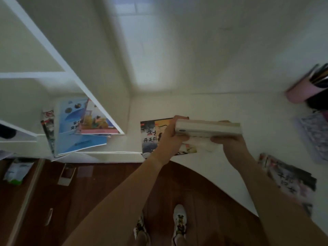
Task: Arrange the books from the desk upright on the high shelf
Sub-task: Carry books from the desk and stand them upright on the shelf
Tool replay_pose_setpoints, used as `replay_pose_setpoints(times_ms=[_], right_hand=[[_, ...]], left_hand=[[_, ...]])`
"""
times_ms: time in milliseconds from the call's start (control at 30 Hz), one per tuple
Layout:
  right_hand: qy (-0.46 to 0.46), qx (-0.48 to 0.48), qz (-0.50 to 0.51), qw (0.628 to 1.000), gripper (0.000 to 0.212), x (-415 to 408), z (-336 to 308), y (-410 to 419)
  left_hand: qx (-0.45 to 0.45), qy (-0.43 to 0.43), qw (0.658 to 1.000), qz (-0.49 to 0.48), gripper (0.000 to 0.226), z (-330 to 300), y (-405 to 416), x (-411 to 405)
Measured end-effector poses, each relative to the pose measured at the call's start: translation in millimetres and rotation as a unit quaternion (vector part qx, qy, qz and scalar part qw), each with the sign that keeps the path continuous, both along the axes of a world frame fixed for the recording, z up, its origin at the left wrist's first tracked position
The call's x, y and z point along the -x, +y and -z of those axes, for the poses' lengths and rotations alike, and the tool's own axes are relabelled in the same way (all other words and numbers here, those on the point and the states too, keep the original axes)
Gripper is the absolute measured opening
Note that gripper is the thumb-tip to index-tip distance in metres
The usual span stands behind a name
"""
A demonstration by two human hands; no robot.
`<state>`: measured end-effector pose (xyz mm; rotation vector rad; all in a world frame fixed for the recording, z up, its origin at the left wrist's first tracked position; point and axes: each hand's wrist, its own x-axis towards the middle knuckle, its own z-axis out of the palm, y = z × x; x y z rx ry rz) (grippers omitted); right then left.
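Note:
A thick pale book [209, 129] is held level above the white desk [221, 107], its page edge turned toward me. My left hand [171, 134] grips its left end and my right hand [229, 141] grips its right end from below. Under it on the desk lies a dark-covered book [150, 137] with Chinese lettering. Another book [287, 178] with a patterned cover lies at the desk's right front edge. Several thin books, the largest a blue one [74, 128], lie flat on a low shelf at left. The white shelf frame [53, 48] rises at the upper left.
A pink holder [300, 91] with pens stands at the far right of the desk, beside a patterned sheet [314, 135]. Below is a dark wooden floor [88, 192] with a packet [16, 173] at left. My shoes [179, 221] show at the bottom.

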<state>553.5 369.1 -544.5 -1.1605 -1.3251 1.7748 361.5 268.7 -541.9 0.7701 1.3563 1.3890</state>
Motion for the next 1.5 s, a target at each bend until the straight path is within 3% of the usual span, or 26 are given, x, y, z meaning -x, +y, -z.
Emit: replay_pose_setpoints(times_ms=[100,300,467,667,900,967,1067,1100,1500], right_hand=[[-0.003,-0.010,0.000,1.000,0.050,4,8,6],[0.001,-0.005,0.051,0.999,0.055,15,23,6],[-0.021,-0.013,-0.001,1.000,0.057,16,-14,5],[0.013,-0.099,-0.090,0.991,0.047,36,-165,-8],[0.248,-0.181,-0.169,0.937,0.039,96,-363,-51],[0.294,-0.157,-0.207,0.920,0.046,116,-398,-64],[0.329,-0.107,-0.267,0.899,0.090,142,-431,-82],[0.338,-0.094,-0.285,0.892,0.092,149,-438,-87],[0.411,-0.070,-0.397,0.818,0.035,182,-466,-110]], left_hand=[[0.026,0.023,0.999,-0.032,0.050,15,13,0],[0.071,0.045,0.992,-0.096,0.057,22,28,-12],[0.094,0.046,0.989,-0.103,0.051,-11,21,-10],[0.014,0.086,0.991,-0.102,0.055,-174,-14,21],[-0.193,0.244,0.942,-0.126,0.055,-372,-122,51],[-0.241,0.270,0.924,-0.127,0.049,-401,-151,44],[-0.287,0.299,0.904,-0.103,0.049,-437,-181,35],[-0.291,0.312,0.900,-0.095,0.051,-446,-187,33],[-0.269,0.364,0.885,-0.105,0.081,-464,-214,45]])
